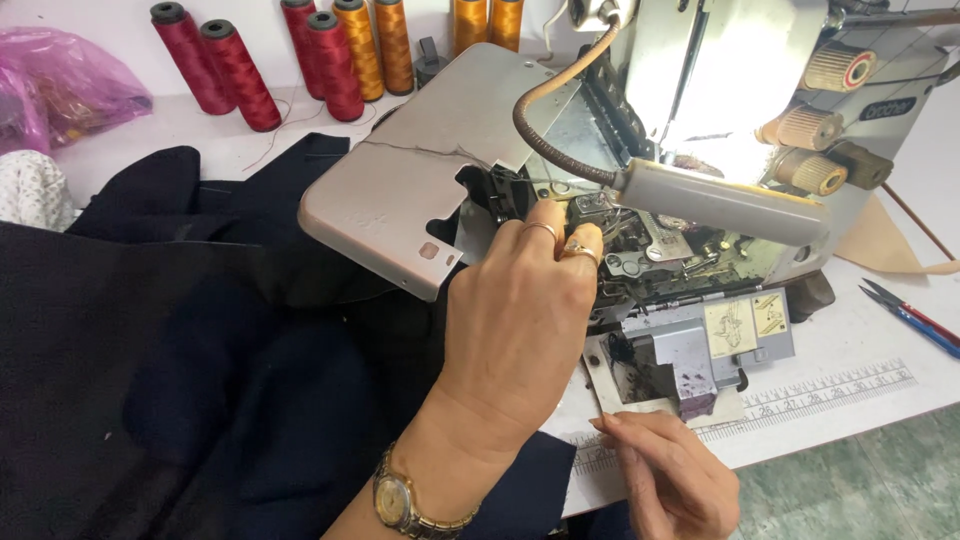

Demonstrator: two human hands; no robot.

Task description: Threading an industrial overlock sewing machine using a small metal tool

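Presently, taking the overlock sewing machine (pixel 700 200) as landmark. Left of it, dark navy fabric (pixel 180 380) is lying spread across the white table (pixel 860 330), running under the machine's swung-open grey cover plate (pixel 400 190). Behind the fabric, up-left of the machine, red and orange thread cones (pixel 330 60) are standing in a row, with a pink plastic bag (pixel 60 85) beyond them. The left hand (pixel 520 320), wearing rings and a wristwatch (pixel 405 505), is reaching into the machine's needle area; fingers are curled close together, but whether they are pinching thread cannot be told. Below the machine's front, the right hand (pixel 670 475) is resting on the table edge, fingers loosely bent, holding nothing visible. Right of the machine, thread snips (pixel 910 315) are lying on the table.
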